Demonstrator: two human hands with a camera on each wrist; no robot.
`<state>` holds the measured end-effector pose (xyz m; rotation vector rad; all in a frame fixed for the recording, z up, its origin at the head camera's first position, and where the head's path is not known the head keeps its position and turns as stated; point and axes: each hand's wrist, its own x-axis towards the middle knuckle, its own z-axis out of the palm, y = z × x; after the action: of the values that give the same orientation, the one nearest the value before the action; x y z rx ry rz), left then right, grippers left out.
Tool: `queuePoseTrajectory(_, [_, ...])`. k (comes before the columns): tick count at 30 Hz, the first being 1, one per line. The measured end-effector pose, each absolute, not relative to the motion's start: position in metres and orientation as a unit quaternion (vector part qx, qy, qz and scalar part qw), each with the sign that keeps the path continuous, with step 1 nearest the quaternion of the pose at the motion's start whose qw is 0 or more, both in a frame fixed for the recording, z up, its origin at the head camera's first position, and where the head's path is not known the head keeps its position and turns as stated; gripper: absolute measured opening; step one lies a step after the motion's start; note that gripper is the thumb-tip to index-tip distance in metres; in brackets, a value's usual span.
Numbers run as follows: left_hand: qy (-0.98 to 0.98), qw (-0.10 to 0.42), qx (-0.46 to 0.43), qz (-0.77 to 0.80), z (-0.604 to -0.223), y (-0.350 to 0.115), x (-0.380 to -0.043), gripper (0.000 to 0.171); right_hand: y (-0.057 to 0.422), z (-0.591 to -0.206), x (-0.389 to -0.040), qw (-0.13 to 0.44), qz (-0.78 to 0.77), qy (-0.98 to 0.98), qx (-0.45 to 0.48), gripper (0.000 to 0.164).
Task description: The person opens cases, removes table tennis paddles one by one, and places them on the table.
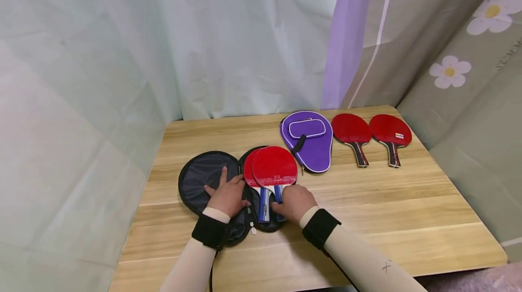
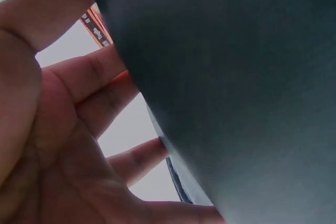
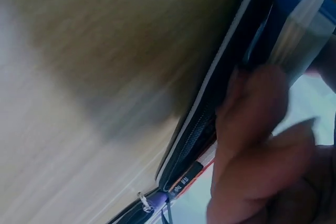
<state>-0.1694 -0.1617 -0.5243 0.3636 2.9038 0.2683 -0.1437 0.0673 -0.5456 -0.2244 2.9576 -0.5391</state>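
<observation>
A black zip case (image 1: 204, 179) lies unfolded on the table, its two halves side by side. My left hand (image 1: 229, 194) rests with spread fingers on its left half; in the left wrist view the fingertips touch the dark fabric (image 2: 226, 87). Two red table tennis paddles overlap on the right half. The upper paddle (image 1: 276, 165) has its blue and white handle in my right hand (image 1: 297, 202). The lower paddle (image 1: 264, 206) is partly covered by the upper one. In the right wrist view, curled fingers (image 3: 257, 98) lie against a handle (image 3: 302, 30) beside the zipped edge.
A purple paddle case (image 1: 316, 154) with a small front pocket lies behind the black case. Two more red paddles, one at the middle right (image 1: 351, 128) and one farther right (image 1: 389, 130), lie on the wooden table (image 1: 367, 224). Curtains (image 1: 253, 47) hang behind and beside the table.
</observation>
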Motion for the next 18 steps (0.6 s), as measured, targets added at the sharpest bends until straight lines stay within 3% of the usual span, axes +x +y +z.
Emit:
queuePoseTrajectory(6, [0.983,0.098,0.124,0.091,-0.524,-0.163,-0.171,0.071,0.084,-0.601,-0.168,0.043,-0.154,0.982,-0.095,0.054])
queuePoseTrajectory(18, [0.981,0.107,0.126,0.103,-0.524,-0.163,-0.171,0.071,0.098,-0.569,-0.155,0.042,-0.215,0.972,-0.08,0.042])
